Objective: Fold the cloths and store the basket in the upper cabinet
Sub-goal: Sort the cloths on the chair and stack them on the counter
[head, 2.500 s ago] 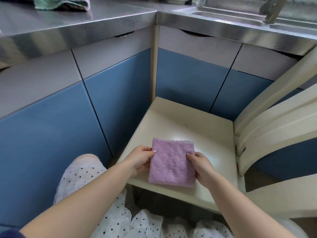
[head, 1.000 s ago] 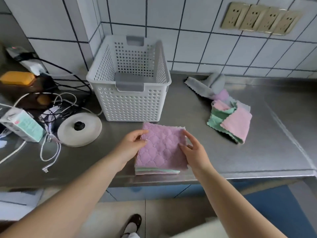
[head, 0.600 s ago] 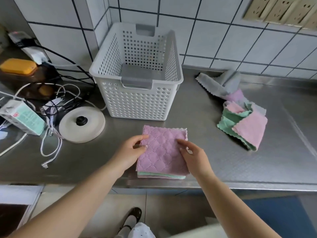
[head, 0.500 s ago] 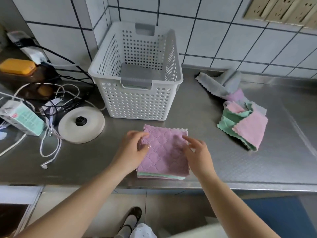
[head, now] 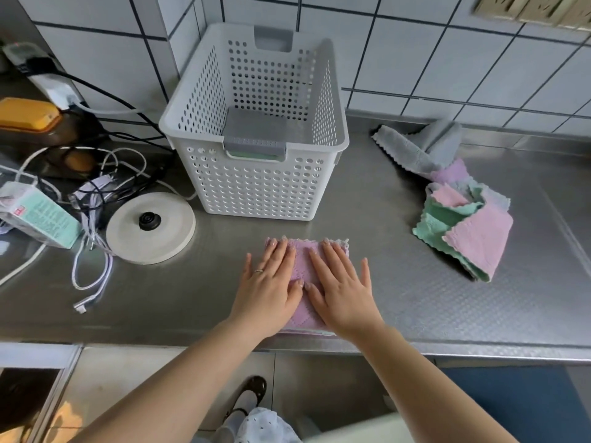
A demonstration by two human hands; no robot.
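A folded purple cloth (head: 302,266) tops a small stack near the front edge of the steel counter (head: 399,298). My left hand (head: 270,282) and my right hand (head: 340,289) lie flat on it side by side, fingers straight, pressing down. Just behind stands a white perforated basket (head: 256,187) with grey handles; a grey cloth lies on its floor. A heap of unfolded cloths (head: 463,219), pink, green, purple and grey, sits on the counter to the right.
A round white kettle base (head: 150,227), tangled cables (head: 92,251) and a small carton (head: 41,215) crowd the counter at left. A tiled wall (head: 415,52) rises behind the basket. Bare steel lies between the stack and the heap.
I carried the folded purple cloth from a chair seat to the counter and laid it on the stack. Both hands went from holding its sides to pressing flat on top.
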